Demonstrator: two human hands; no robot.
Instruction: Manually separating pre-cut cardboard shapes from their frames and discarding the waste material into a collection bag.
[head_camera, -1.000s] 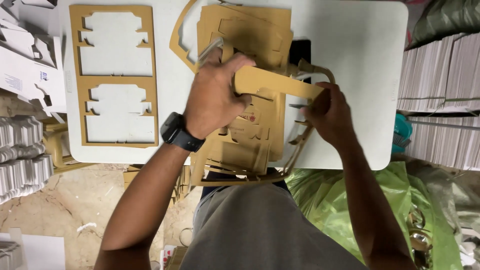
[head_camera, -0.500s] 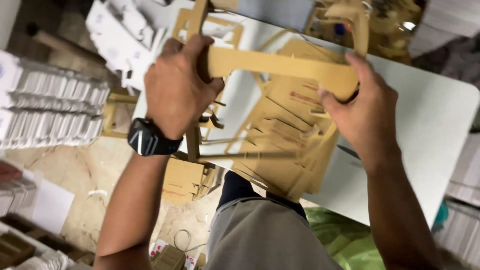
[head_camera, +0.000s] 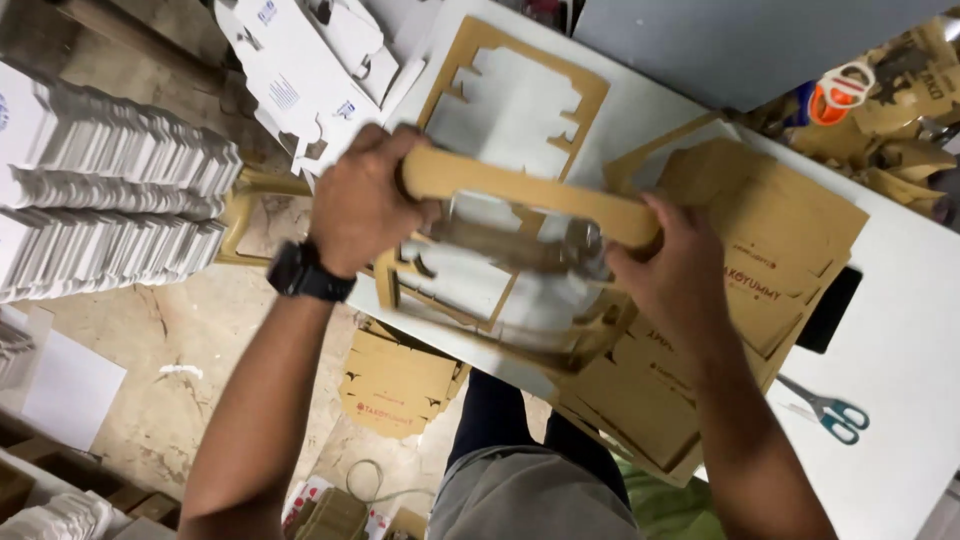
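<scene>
- The head view looked down on a cluttered packing workspace: a white table stood over a bare, dusty floor, with stacks of folded white cartons off to the left.
- On the table lay a brown cardboard frame with its shapes punched out, a pile of flat brown die-cut box blanks, blue-handled scissors and a dark flat object just beside the pile.
- More brown blanks lay on the floor under the table edge, and loose white printed carton blanks sat at the table's upper left corner.
- The left hand, a black watch on its wrist, was closed tightly around the left end of a long brown cardboard strip.
- The right hand was closed on the strip's right end, its fingers wrapped under.
- The strip was held in the air over the table, between the two hands; blurred cardboard hung below it, its shape too smeared to tell.
- Judging from this, the step in hand seemed to be stripping waste cardboard away from a die-cut sheet.
- A next move would probably call for both grips to stay firm while the piece was pulled free without tearing.
</scene>
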